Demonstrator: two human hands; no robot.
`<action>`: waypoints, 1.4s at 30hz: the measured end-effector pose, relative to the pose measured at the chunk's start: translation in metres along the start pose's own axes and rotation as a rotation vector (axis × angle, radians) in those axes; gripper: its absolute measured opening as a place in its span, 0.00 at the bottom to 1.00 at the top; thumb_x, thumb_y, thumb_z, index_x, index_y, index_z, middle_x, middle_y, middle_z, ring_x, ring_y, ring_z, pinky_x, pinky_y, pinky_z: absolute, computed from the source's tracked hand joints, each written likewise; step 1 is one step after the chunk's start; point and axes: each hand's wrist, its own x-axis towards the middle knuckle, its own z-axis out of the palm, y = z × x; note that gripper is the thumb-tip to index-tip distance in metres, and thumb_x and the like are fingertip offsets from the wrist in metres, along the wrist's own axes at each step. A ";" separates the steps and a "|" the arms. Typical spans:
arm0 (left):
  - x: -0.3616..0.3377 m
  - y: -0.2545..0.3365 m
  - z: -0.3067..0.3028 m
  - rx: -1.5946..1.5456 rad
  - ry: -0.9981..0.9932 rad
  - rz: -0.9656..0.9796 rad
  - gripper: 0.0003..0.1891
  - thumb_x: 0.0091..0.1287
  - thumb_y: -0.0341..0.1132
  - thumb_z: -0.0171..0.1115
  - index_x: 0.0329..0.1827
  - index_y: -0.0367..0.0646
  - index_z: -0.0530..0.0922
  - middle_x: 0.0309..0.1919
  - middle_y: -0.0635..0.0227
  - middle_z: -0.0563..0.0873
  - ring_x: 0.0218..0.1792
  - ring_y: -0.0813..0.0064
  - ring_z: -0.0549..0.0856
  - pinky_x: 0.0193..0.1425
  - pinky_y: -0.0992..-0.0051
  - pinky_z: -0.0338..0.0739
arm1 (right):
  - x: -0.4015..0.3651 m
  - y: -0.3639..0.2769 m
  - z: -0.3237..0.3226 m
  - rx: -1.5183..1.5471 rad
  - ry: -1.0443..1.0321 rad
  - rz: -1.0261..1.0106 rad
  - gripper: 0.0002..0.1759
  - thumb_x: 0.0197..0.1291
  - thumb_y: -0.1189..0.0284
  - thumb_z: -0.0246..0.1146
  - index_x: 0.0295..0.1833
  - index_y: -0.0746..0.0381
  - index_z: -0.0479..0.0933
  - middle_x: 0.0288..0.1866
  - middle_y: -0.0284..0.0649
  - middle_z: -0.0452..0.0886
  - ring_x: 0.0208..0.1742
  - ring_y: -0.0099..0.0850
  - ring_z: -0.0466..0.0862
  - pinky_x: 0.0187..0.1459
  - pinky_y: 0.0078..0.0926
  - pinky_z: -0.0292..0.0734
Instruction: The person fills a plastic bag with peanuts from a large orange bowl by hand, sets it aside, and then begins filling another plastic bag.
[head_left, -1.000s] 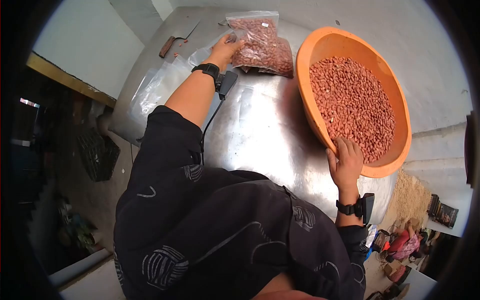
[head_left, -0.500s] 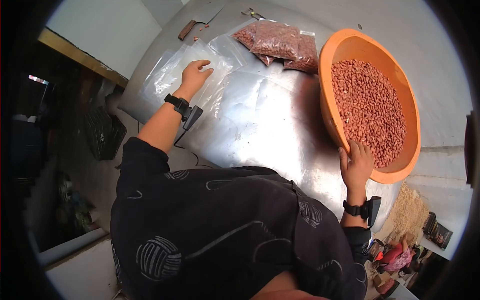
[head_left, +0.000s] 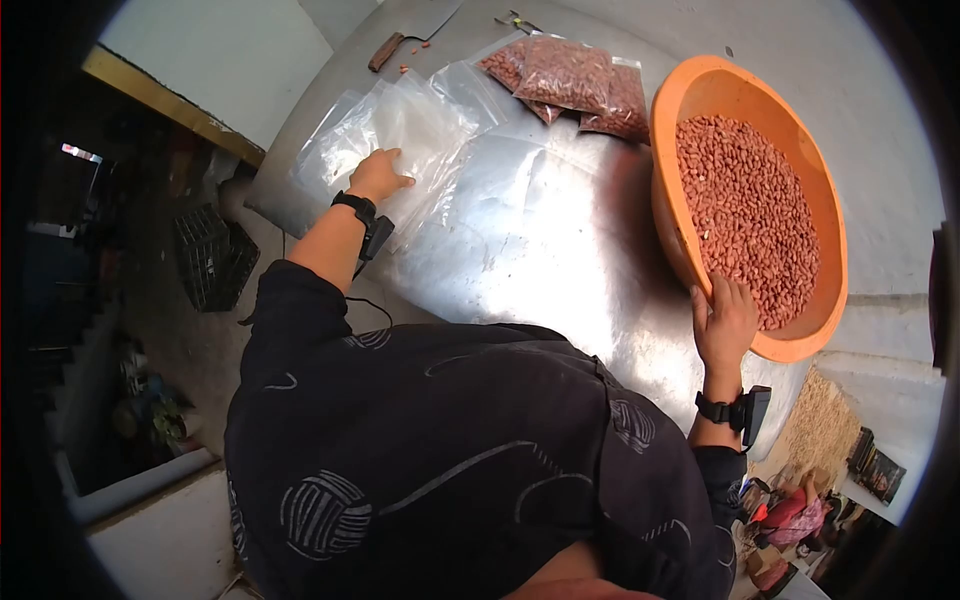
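Observation:
My left hand (head_left: pixel 380 176) rests at the near side of a spread of clear plastic bags (head_left: pixel 420 118), thumb and forefinger apart; its other fingers are hard to see. With fingers over the rim and thumb outside, my right hand (head_left: pixel 728 322) grips the near edge of a large orange basin (head_left: pixel 672 215). Inside the basin lies a heap of what look like red-skinned peanuts (head_left: pixel 745 215). Filled clear bags (head_left: pixel 568 72) of the same nuts lie stacked between the empty bags and the basin.
All this stands on a shiny metal tabletop (head_left: pixel 530 230). A wooden-handled knife (head_left: pixel 386 52), a few loose nuts and a small tool (head_left: pixel 516 20) lie at its far edge. Beyond the right side are a beige heap (head_left: pixel 812 425) and another person (head_left: pixel 800 515) low down.
My left hand has drawn back toward me and down onto the near part of the clear bags, which look shifted. My right hand stays on the basin rim. The whole view has moved slightly.

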 end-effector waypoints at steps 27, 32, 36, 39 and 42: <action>-0.059 0.039 -0.031 -1.043 0.318 0.041 0.08 0.57 0.30 0.70 0.36 0.36 0.83 0.31 0.69 0.85 0.34 0.81 0.80 0.41 0.81 0.74 | -0.001 0.004 0.000 0.025 -0.054 -0.025 0.17 0.58 0.63 0.63 0.49 0.62 0.77 0.41 0.41 0.81 0.43 0.42 0.78 0.44 0.38 0.73; -0.129 0.110 -0.021 -1.074 0.257 0.074 0.08 0.56 0.29 0.70 0.37 0.39 0.82 0.38 0.70 0.85 0.38 0.82 0.80 0.43 0.81 0.74 | -0.005 0.015 -0.012 0.418 0.121 -0.180 0.16 0.54 0.75 0.64 0.50 0.64 0.76 0.46 0.45 0.80 0.46 0.44 0.78 0.49 0.37 0.74; -0.176 0.156 0.012 -0.900 0.328 0.207 0.07 0.54 0.31 0.70 0.31 0.42 0.78 0.45 0.67 0.85 0.43 0.75 0.81 0.49 0.73 0.75 | -0.019 0.016 -0.018 0.979 0.013 -0.214 0.12 0.56 0.80 0.61 0.48 0.68 0.76 0.44 0.47 0.80 0.44 0.37 0.80 0.45 0.30 0.76; -0.217 0.200 0.021 -0.649 0.334 0.375 0.09 0.55 0.27 0.69 0.29 0.40 0.73 0.48 0.62 0.83 0.46 0.73 0.80 0.51 0.75 0.74 | -0.027 -0.006 0.001 1.647 -0.577 0.089 0.18 0.63 0.74 0.60 0.58 0.69 0.71 0.50 0.41 0.77 0.45 0.25 0.78 0.46 0.22 0.76; -0.242 0.222 0.060 -0.567 0.261 0.515 0.09 0.53 0.26 0.66 0.28 0.40 0.72 0.52 0.58 0.81 0.48 0.63 0.81 0.51 0.71 0.75 | -0.034 -0.021 0.035 1.760 -0.960 0.274 0.28 0.67 0.64 0.57 0.68 0.66 0.62 0.61 0.43 0.70 0.48 0.29 0.79 0.47 0.25 0.77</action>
